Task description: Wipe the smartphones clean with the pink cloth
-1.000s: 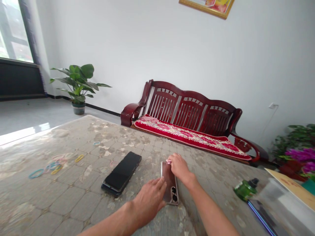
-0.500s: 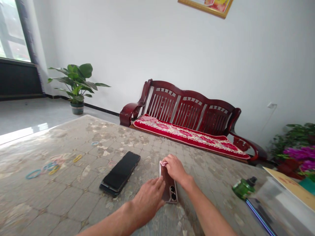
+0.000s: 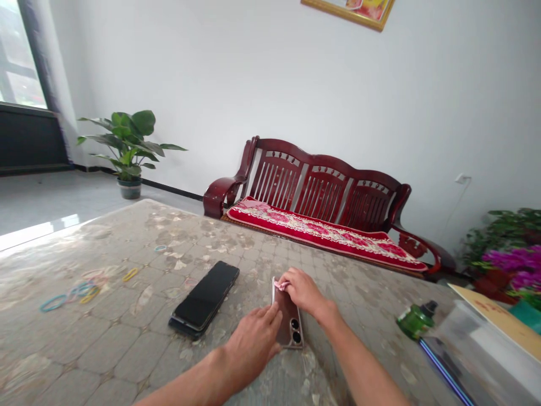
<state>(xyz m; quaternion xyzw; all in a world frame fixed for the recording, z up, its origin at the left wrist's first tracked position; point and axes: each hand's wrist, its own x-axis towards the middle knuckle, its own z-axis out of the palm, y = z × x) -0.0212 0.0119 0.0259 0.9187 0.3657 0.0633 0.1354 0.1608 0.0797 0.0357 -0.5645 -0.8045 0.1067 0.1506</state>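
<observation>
A brownish phone (image 3: 289, 320) lies face down on the patterned table (image 3: 127, 338), its camera lenses toward me. My left hand (image 3: 252, 345) rests on its near left edge with fingers stretched flat. My right hand (image 3: 302, 291) is at the phone's far end, fingers pinched on a small pink band (image 3: 279, 286) at the top corner. A black phone (image 3: 205, 299) lies face up to the left, apart from both hands.
Several coloured rubber bands (image 3: 80, 290) are scattered at the table's left. A green bottle (image 3: 415, 320) lies on its side at right, next to a clear plastic box (image 3: 477, 349). A red wooden bench (image 3: 321, 208) and potted plant (image 3: 127, 149) stand behind.
Both hands and the brownish phone have stayed nearly in place; my right hand's pinch on the pink band has shifted slightly at the phone's top corner. The view has drifted a little.
</observation>
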